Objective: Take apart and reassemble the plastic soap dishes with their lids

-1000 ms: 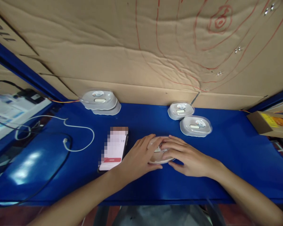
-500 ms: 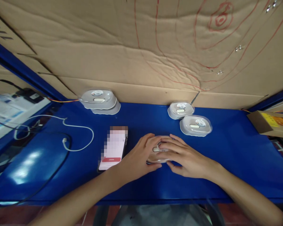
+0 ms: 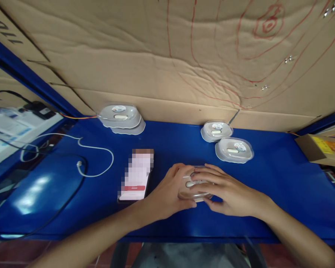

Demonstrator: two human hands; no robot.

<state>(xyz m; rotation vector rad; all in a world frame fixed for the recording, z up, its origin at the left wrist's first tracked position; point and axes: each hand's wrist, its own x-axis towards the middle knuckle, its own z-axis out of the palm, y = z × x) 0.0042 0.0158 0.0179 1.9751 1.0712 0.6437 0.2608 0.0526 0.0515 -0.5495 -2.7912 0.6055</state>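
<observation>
The left hand [image 3: 169, 193] and right hand [image 3: 231, 193] grip a clear, rounded plastic container [image 3: 187, 192] showing a white oblong patch [image 3: 189, 184], its base [image 3: 199, 200] apparently pale.

Loads of room over the tabletop [image 3: 284, 178] at mid-right, but phone [image 3: 136, 173] blocks center-left, tubs [image 3: 234, 150] sit upper center-right, cardboard [image 3: 123, 70] walls off the top.

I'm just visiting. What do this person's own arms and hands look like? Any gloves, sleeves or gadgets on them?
Both the left hand and the right hand are bare, with no gloves. No sleeve shows on the left forearm or right forearm, and I see no watch, bracelet, cable or marking. Some fingers are partly hidden, so a ring can't be ruled out.
</observation>
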